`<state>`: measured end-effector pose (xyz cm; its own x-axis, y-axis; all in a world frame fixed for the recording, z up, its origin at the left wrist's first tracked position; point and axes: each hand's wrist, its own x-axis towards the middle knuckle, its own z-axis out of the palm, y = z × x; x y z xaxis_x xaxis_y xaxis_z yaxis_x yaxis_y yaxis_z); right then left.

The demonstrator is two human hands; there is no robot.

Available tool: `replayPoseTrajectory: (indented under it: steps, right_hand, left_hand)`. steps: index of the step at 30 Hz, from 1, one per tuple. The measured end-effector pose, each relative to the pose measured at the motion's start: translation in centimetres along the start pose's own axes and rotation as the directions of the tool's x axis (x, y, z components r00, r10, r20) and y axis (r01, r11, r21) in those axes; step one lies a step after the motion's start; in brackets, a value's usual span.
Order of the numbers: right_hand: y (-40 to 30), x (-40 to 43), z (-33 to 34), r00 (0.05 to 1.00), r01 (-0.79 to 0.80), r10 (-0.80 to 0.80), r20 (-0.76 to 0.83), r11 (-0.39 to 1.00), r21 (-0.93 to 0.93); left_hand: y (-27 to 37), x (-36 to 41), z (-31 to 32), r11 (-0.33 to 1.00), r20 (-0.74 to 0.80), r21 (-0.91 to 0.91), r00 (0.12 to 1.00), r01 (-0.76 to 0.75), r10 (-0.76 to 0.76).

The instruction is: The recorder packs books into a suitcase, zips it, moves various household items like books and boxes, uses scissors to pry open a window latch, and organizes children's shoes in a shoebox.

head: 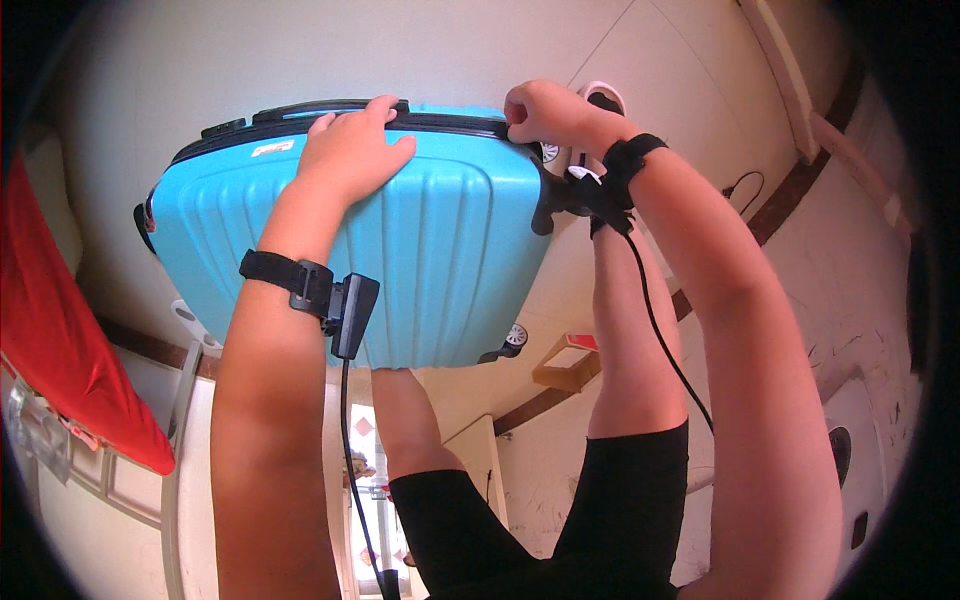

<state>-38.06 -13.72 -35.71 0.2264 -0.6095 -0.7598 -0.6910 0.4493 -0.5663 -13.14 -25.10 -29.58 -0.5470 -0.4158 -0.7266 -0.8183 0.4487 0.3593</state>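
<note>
A light-blue hard-shell suitcase [442, 225] with vertical ribs lies before me. A black zipper seam [457, 122] runs along its edge, beside a black carry handle [292, 112]. My left hand [352, 154] rests on the shell, its fingers spread over the seam near the handle and its thumb apart. At the wheeled corner, my right hand [544, 112] has thumb and forefinger pinched together on the zipper seam; any pull tab is hidden by the fingers. Both wrists wear black straps with cabled devices.
Suitcase wheels [516, 335] stick out at the right. My legs stand close to the case, one foot in a slipper [604, 96]. Red fabric [75, 337] hangs over a metal frame [171, 480] at left. A small open box [566, 364] lies behind; a black cable [742, 187] lies right.
</note>
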Motion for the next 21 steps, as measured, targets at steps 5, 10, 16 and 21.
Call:
replayPoseTrajectory:
  steps: [5,10,16,21]
  right_hand:
    - [0.6,-0.5,0.5,0.998,0.015,-0.011,-0.055,0.998,0.059]
    - [-0.1,-0.7,-0.2,0.999,-0.011,0.009,-0.035,0.999,-0.051]
    - [0.8,1.3,-1.0,0.993,0.089,-0.083,0.088,0.994,-0.062]
    - [-0.4,1.5,-1.2,0.988,0.105,-0.087,0.129,0.985,-0.14]
  left_hand:
    - [0.3,0.2,0.3,0.999,-0.005,0.033,0.999,-0.039,0.039]
    - [8.0,-1.8,1.9,0.968,-0.099,-0.015,0.964,-0.25,0.248]
    - [17.9,-1.6,9.2,0.884,-0.119,0.405,0.945,-0.233,0.303]
    - [18.6,0.2,9.6,0.875,0.011,0.468,0.991,-0.123,0.133]
